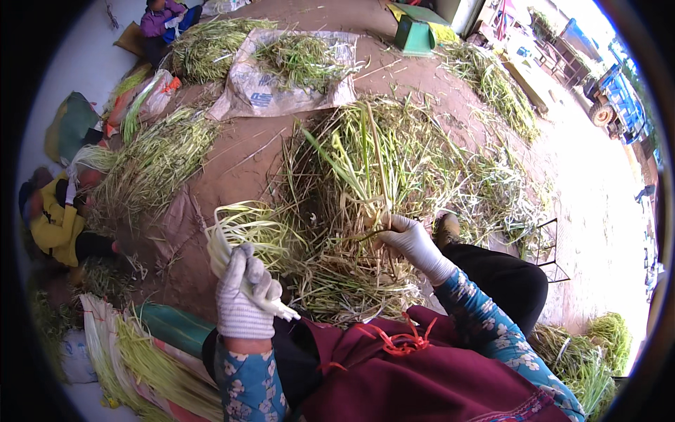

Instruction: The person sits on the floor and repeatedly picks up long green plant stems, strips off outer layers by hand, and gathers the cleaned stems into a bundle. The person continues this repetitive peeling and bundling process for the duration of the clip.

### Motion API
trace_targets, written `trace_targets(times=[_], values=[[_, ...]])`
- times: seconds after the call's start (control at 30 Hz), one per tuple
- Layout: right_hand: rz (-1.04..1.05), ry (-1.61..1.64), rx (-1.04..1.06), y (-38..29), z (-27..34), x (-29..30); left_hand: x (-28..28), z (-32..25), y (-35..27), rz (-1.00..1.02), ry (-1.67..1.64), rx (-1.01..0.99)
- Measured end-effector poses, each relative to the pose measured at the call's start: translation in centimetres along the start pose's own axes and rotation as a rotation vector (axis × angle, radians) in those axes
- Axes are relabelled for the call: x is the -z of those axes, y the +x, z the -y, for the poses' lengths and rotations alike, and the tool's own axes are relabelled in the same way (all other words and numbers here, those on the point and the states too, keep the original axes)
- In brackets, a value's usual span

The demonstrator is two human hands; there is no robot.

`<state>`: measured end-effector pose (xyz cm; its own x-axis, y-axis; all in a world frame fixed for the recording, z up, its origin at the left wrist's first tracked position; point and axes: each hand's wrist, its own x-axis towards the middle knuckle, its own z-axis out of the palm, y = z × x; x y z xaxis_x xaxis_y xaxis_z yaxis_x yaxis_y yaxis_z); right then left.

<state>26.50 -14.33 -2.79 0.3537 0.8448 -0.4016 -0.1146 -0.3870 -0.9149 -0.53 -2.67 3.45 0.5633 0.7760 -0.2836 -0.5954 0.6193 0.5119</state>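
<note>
My left hand, in a knit work glove, grips a small bunch of pale leafy stalks. Their white cut-looking ends poke out below the fingers, and the yellowish leaves hang away from me. To the right, my right hand wears a thin white glove and pinches withered brown leaf strands between thumb and fingers. Green leaves show just beyond these fingertips; whether they belong to the pinched piece I cannot tell. Beneath both hands spreads a large heap of green and dry leaves.
Sorted pale stalks lie at lower left. More leaf piles surround a woven plastic sack. Co-workers sit at left, one in a yellow jacket, another in purple. A green plastic container, a metal frame and a blue vehicle are beyond.
</note>
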Motion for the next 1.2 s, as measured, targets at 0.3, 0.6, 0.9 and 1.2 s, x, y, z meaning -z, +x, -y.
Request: trace_targets(times=[0.3, 0.6, 0.9, 1.2], values=[[0.220, 0.143, 0.054, -6.3, 0.9, -4.0, -0.1, 4.8, 1.9, -0.276, 0.175, 0.086], [0.523, -0.028, -0.076, -5.5, -2.5, -5.7, 1.4, 7.1, 2.8, -0.563, 0.511, 0.140], [0.243, 0.026, -0.030, -4.6, -0.5, -6.6, 0.8, 8.4, 2.3, -0.397, 0.579, 0.215], [0.109, -0.274, 0.055, -3.2, -6.0, -5.8, 0.3, 5.5, 2.0, -0.365, 0.518, -0.057]])
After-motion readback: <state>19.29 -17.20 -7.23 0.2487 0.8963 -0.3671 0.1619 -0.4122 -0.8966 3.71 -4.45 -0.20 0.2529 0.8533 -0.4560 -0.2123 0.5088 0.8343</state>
